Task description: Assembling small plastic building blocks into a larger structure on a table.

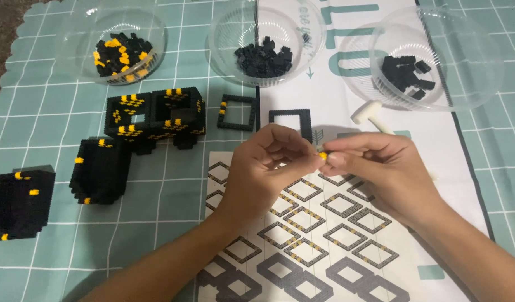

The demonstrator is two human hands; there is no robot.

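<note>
My left hand [266,165] and my right hand [380,165] meet fingertip to fingertip above a printed instruction sheet [324,235]. Between the fingertips sits a tiny yellow brick [323,156], pinched from both sides. Whether another small piece lies inside my left fingers is hidden. Just behind the hands lie two flat black square frames, one with yellow bits [237,112] and one plain [291,120].
Three clear plastic bowls stand at the back: black and yellow bricks [120,56], black bricks [263,59], black bricks [405,72]. Built black-and-yellow blocks sit at left [157,117], [101,170], [22,204]. A small white hammer tool [369,114] lies behind my right hand.
</note>
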